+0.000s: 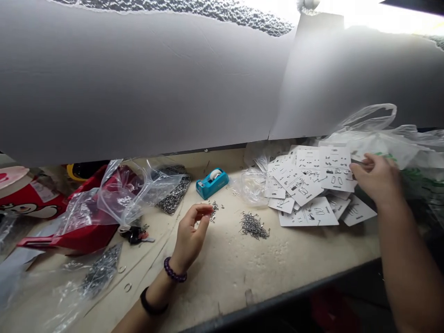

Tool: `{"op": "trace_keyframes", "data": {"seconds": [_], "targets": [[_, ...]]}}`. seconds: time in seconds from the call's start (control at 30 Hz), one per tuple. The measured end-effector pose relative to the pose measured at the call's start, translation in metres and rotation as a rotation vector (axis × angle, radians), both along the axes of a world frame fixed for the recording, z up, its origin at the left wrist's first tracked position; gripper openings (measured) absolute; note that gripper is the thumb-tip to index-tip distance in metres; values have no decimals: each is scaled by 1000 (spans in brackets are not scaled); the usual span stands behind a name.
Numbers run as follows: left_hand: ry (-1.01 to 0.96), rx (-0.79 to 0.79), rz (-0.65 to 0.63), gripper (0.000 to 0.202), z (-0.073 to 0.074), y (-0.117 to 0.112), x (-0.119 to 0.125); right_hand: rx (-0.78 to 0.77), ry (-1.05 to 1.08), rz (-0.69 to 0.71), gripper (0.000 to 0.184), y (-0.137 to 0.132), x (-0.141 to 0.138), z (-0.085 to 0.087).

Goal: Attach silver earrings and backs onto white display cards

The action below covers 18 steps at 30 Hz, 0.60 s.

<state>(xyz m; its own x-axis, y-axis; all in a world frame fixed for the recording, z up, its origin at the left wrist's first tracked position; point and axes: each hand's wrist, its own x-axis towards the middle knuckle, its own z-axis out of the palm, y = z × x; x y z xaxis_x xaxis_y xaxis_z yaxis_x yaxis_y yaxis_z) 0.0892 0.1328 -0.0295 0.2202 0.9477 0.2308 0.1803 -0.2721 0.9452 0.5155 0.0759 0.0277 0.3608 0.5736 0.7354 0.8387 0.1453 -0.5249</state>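
Note:
My left hand [194,231], with a purple bead bracelet and a black band at the wrist, is above the table. Its fingers are bent and a narrow gap shows between thumb and fingertips; I see nothing held. Just beyond its fingertips lie a few tiny metal pieces [215,210]. A larger heap of small metal pieces [255,225] is to its right. My right hand [378,178] pinches the right edge of a white printed card [336,166] carrying small metal parts. That card lies on top of a loose pile of similar cards [308,212].
A blue tape dispenser [212,183] stands mid-table. Left are a bag of metal pieces [173,189], a red dustpan-like scoop [81,231], keys [137,235], a second bag [102,268] and a red-and-white tub [31,192]. Plastic bags [374,134] sit at right; a grey panel [145,83] stands behind.

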Motion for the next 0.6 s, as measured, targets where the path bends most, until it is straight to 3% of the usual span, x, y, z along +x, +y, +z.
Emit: {"op": "trace_keyframes", "data": {"seconds": [0.1,0.17,0.23,0.37,0.5,0.6], "targets": [[28,3,-10,13,-1,1,1,13,-164,-371,25,-2,-35,5],[52,13,-18,13,-2,1,1,-63,-210,-343,24,-2,-63,10],[69,33,-22,13,-3,1,1,-182,-298,-207,22,0,-85,13],[90,75,-41,12,-2,0,1,-334,-366,-67,20,3,-105,9],[120,107,-64,12,-1,-1,1,-452,-334,-155,22,3,-105,7],[131,136,-76,11,-1,-3,1,-636,-321,-263,25,4,-100,8]]}}
